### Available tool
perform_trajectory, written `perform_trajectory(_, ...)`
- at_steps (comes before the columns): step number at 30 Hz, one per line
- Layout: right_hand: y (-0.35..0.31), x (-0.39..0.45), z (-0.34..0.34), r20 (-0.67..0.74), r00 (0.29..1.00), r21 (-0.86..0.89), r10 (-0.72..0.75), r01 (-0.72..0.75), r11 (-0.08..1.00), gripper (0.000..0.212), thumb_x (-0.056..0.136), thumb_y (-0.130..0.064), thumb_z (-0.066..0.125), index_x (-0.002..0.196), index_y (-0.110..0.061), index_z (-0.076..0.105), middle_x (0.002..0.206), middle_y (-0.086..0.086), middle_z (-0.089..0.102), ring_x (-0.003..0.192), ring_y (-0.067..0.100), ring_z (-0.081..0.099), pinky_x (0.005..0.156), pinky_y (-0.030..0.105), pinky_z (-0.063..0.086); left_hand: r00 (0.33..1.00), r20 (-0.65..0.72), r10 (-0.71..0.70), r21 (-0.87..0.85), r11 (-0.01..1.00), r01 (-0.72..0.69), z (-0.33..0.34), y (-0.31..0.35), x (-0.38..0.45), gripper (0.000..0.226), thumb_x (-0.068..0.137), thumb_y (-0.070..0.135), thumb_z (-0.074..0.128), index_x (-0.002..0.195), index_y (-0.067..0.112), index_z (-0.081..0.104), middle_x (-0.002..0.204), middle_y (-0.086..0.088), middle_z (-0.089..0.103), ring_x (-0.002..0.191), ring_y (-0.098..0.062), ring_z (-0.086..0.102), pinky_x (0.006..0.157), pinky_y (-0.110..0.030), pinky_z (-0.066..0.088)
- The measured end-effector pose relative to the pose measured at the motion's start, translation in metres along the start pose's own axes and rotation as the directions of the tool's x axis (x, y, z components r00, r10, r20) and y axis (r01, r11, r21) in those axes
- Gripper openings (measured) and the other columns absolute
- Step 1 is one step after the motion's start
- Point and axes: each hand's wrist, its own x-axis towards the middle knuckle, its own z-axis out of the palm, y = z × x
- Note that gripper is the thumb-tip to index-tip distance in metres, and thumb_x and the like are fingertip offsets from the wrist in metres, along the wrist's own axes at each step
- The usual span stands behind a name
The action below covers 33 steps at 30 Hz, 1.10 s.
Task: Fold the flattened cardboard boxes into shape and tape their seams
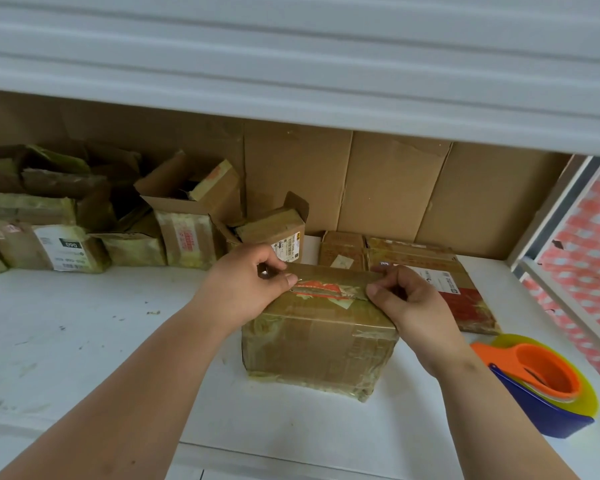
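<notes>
A worn cardboard box (319,344) stands folded into shape on the white table (84,341), its top flaps closed along a seam with red print. A strip of clear tape (329,271) stretches across the top just above the seam. My left hand (246,289) pinches the strip's left end between thumb and fingers. My right hand (409,299) pinches the right end at the box's right edge. The orange tape dispenser (534,368) lies on the table to the right, apart from both hands.
Several taped, partly open boxes (187,216) line the back left. Flattened boxes (440,271) lie behind and to the right of the box. Cardboard sheets (395,181) lean on the back wall. Stacked coloured plastic pieces (551,407) sit under the dispenser. A shutter hangs overhead.
</notes>
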Motion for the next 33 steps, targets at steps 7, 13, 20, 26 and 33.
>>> perform_trajectory(7,0.005,-0.001,0.002,0.026,1.000,0.063,0.014,-0.016,0.998,0.010,0.094,-0.021,0.063,0.085,-0.024,0.064,0.097,-0.016,0.068,0.091,0.019,0.065,0.081,0.041,0.051,0.997,-0.069,-0.024,-0.100,0.995,0.017,0.002,-0.013,0.003,0.005,0.093,0.020,0.066,0.089,0.017,0.065,0.116,0.017,0.065,0.097,0.000,0.059,0.070,-0.013,0.044)
perform_trajectory(13,-0.001,0.000,-0.003,0.024,0.997,-0.123,-0.076,0.078,0.989,0.010,0.093,-0.020,0.065,0.083,-0.018,0.066,0.124,-0.027,0.055,0.113,0.002,0.055,0.094,0.032,0.045,1.000,0.010,-0.021,-0.154,0.988,0.022,0.000,-0.013,-0.002,0.015,0.101,0.032,0.050,0.114,0.035,0.057,0.118,0.020,0.061,0.101,-0.012,0.061,0.087,-0.036,0.053)
perform_trajectory(20,0.000,-0.001,-0.005,0.013,0.994,-0.140,-0.110,0.111,0.984,0.013,0.091,-0.021,0.067,0.079,-0.018,0.069,0.122,-0.027,0.060,0.114,-0.002,0.054,0.086,0.018,0.042,0.987,0.159,0.015,-0.099,0.995,0.001,-0.006,-0.011,-0.004,0.033,0.100,0.027,0.054,0.129,0.042,0.059,0.126,0.020,0.046,0.117,-0.004,0.049,0.100,-0.023,0.041)
perform_trajectory(26,-0.001,-0.006,-0.002,0.011,0.995,-0.063,-0.103,0.103,0.993,0.017,0.094,-0.023,0.064,0.079,-0.016,0.068,0.121,-0.028,0.060,0.107,-0.013,0.052,0.076,0.014,0.040,0.996,0.088,0.017,-0.084,0.996,-0.010,-0.004,-0.011,-0.012,0.019,0.099,0.027,0.057,0.110,0.042,0.063,0.114,0.020,0.052,0.100,-0.002,0.055,0.079,-0.016,0.045)
perform_trajectory(33,0.001,-0.007,-0.002,0.003,0.994,-0.052,-0.106,0.106,0.993,0.015,0.095,-0.022,0.062,0.082,-0.019,0.068,0.121,-0.028,0.059,0.109,-0.006,0.055,0.079,0.017,0.043,0.990,0.118,-0.074,-0.184,0.978,0.095,-0.003,-0.007,-0.009,0.014,0.100,0.025,0.056,0.096,0.038,0.061,0.101,0.014,0.057,0.090,-0.013,0.059,0.073,-0.029,0.047)
